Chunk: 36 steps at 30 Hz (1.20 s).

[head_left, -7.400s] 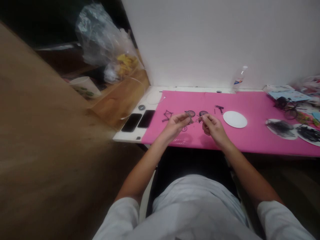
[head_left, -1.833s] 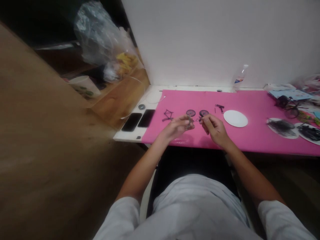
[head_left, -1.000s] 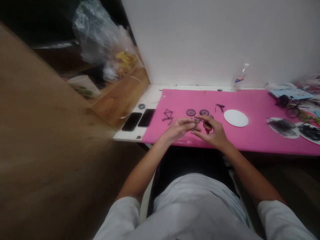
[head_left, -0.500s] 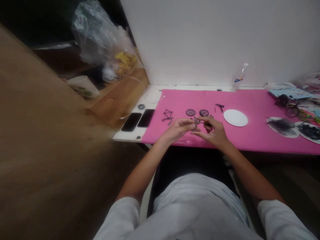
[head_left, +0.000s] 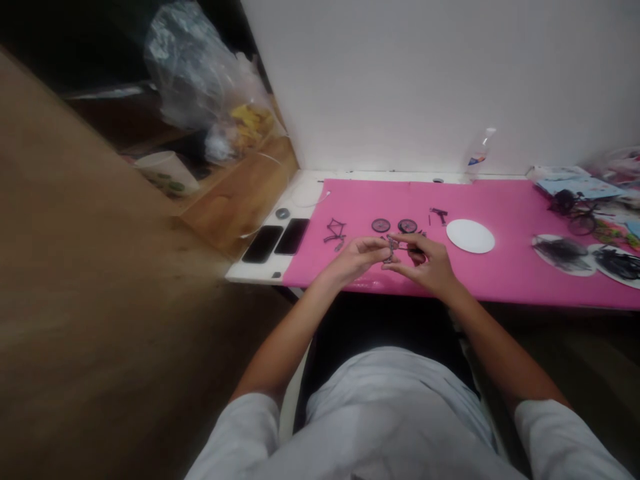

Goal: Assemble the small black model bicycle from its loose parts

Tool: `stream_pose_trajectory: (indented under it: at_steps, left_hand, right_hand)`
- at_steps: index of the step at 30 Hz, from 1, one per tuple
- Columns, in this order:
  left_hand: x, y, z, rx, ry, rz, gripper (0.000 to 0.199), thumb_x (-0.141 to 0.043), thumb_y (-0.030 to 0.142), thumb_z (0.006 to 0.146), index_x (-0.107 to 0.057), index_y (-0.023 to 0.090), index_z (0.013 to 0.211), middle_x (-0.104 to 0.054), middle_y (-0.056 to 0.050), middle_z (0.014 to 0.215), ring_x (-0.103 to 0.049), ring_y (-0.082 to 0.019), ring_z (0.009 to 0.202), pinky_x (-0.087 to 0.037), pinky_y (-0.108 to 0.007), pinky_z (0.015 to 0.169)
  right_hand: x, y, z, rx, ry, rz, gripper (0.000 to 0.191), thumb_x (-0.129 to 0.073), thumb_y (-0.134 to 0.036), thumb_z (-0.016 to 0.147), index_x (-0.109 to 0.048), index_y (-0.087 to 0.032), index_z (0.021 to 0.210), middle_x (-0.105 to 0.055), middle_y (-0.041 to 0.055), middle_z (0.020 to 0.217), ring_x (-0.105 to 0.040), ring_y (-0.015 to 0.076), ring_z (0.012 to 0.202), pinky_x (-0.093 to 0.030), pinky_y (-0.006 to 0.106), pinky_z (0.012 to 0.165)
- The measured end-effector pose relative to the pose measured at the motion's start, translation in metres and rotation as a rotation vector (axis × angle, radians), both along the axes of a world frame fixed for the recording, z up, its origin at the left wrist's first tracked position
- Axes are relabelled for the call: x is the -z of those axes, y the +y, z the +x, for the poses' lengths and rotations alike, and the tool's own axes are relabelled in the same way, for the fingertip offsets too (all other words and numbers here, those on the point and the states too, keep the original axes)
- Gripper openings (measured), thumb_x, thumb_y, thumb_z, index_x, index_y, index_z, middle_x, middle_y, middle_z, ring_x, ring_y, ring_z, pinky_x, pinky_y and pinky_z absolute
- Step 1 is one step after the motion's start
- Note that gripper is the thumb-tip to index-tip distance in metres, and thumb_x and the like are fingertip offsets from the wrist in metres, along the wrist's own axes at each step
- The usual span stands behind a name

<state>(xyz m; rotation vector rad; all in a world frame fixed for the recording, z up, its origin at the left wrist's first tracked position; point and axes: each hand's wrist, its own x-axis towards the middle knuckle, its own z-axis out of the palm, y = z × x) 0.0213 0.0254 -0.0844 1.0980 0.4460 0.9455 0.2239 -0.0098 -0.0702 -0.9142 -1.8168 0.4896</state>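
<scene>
I have a small dark part (head_left: 391,249) pinched between the thumb and fingers of my left hand (head_left: 356,259), above the pink sheet (head_left: 505,207) and to the left of the bare white plate (head_left: 471,236), a little nearer to me than it. My right hand (head_left: 429,264) lies between that part and the plate, thumb and forefinger spread in a wide C with their tips at the part's two ends, the remaining fingers curled in; whether those curled fingers grip something else, I cannot tell. Farther left of the plate, beyond my hands, two small spoked wheels lie flat side by side: the right wheel (head_left: 407,226) and the left wheel (head_left: 381,225). Left of both is a small dark bicycle frame (head_left: 336,227). Just beyond the plate, on its left, lie a dark pistol-shaped piece (head_left: 439,215) and a thin dark rod (head_left: 429,220). Well left of the plate, off the sheet, two dark phones (head_left: 293,237) lie next to each other. Behind the plate a clear bottle (head_left: 481,151) stands by the wall. To the plate's right are two white plates of black pieces (head_left: 564,255), with a small dark bicycle (head_left: 580,215) beyond them.
</scene>
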Motion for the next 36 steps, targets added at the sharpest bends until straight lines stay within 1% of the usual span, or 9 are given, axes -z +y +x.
stream_pose_trajectory:
  at_steps: [4, 6, 9, 13, 17, 20, 24, 29, 36]
  left_hand:
    - [-0.003, -0.002, -0.003, -0.044, 0.081, 0.081, 0.035, -0.096, 0.042, 0.072, -0.083, 0.016, 0.091, -0.08, -0.009, 0.088, -0.076, -0.021, 0.084, -0.057, -0.033, 0.084]
    - [-0.007, -0.005, -0.007, -0.08, 0.155, 0.147, 0.032, -0.093, 0.041, 0.076, -0.084, 0.016, 0.093, -0.081, -0.01, 0.092, -0.077, -0.023, 0.088, -0.058, -0.035, 0.087]
    - [-0.016, -0.011, -0.012, -0.133, 0.218, 0.21, 0.031, -0.092, 0.04, 0.079, -0.085, 0.016, 0.098, -0.082, -0.011, 0.097, -0.078, -0.026, 0.095, -0.059, -0.039, 0.094]
    - [-0.024, -0.016, -0.016, -0.159, 0.231, 0.277, 0.03, -0.092, 0.037, 0.079, -0.085, 0.018, 0.102, -0.082, -0.011, 0.103, -0.078, -0.026, 0.1, -0.058, -0.042, 0.1]
    - [-0.024, -0.017, -0.016, -0.139, 0.218, 0.228, 0.032, -0.093, 0.035, 0.077, -0.085, 0.018, 0.103, -0.081, -0.012, 0.106, -0.078, -0.026, 0.101, -0.059, -0.041, 0.099]
    - [-0.023, -0.016, -0.015, -0.096, 0.205, 0.185, 0.034, -0.095, 0.035, 0.075, -0.085, 0.017, 0.102, -0.082, -0.012, 0.102, -0.078, -0.026, 0.098, -0.06, -0.04, 0.097]
    - [-0.023, -0.016, -0.016, -0.046, 0.2, 0.188, 0.031, -0.094, 0.033, 0.077, -0.085, 0.016, 0.101, -0.082, -0.012, 0.1, -0.079, -0.025, 0.096, -0.06, -0.039, 0.096]
    - [-0.024, -0.015, -0.019, -0.037, 0.228, 0.201, 0.029, -0.093, 0.033, 0.077, -0.085, 0.016, 0.099, -0.082, -0.012, 0.1, -0.079, -0.026, 0.099, -0.06, -0.039, 0.097]
    - [-0.028, -0.016, -0.02, -0.038, 0.267, 0.225, 0.028, -0.093, 0.035, 0.078, -0.085, 0.016, 0.098, -0.082, -0.013, 0.101, -0.079, -0.026, 0.1, -0.06, -0.038, 0.097]
  right_hand:
    - [-0.001, 0.0, 0.001, -0.007, 0.005, -0.004, 0.057, -0.091, -0.053, 0.079, -0.077, -0.025, 0.127, -0.072, 0.0059, 0.09, -0.041, 0.0117, 0.056, -0.041, 0.027, 0.052]
    - [-0.001, -0.001, 0.002, -0.01, 0.01, 0.0, 0.056, -0.091, -0.052, 0.08, -0.077, -0.025, 0.128, -0.072, 0.0063, 0.091, -0.043, 0.0122, 0.057, -0.042, 0.027, 0.052]
    - [-0.003, -0.001, 0.002, -0.029, 0.011, -0.008, 0.055, -0.09, -0.05, 0.082, -0.077, -0.026, 0.129, -0.071, 0.0055, 0.09, -0.045, 0.0127, 0.059, -0.042, 0.026, 0.052]
    - [-0.005, -0.003, 0.003, -0.076, 0.033, -0.047, 0.055, -0.088, -0.047, 0.084, -0.075, -0.027, 0.134, -0.064, 0.0009, 0.083, -0.036, 0.0102, 0.057, -0.038, 0.025, 0.051]
    - [-0.007, -0.003, 0.004, -0.125, 0.07, -0.088, 0.059, -0.091, -0.048, 0.081, -0.075, -0.028, 0.134, -0.052, -0.0034, 0.078, -0.025, 0.0091, 0.057, -0.032, 0.025, 0.05]
    - [-0.009, -0.003, 0.004, -0.187, 0.105, -0.112, 0.06, -0.093, -0.047, 0.079, -0.075, -0.028, 0.133, -0.044, -0.005, 0.076, -0.024, 0.0094, 0.059, -0.03, 0.025, 0.052]
    - [-0.011, -0.003, 0.006, -0.236, 0.112, -0.159, 0.062, -0.094, -0.05, 0.077, -0.076, -0.027, 0.132, -0.036, -0.0062, 0.073, -0.024, 0.0099, 0.06, -0.03, 0.025, 0.053]
    - [-0.011, -0.002, 0.007, -0.264, 0.108, -0.193, 0.069, -0.097, -0.052, 0.074, -0.075, -0.025, 0.133, -0.031, -0.007, 0.073, -0.023, 0.0093, 0.06, -0.029, 0.025, 0.054]
    - [-0.01, -0.002, 0.007, -0.282, 0.111, -0.207, 0.068, -0.098, -0.048, 0.073, -0.075, -0.025, 0.133, -0.03, -0.0075, 0.073, -0.022, 0.0091, 0.06, -0.028, 0.025, 0.053]
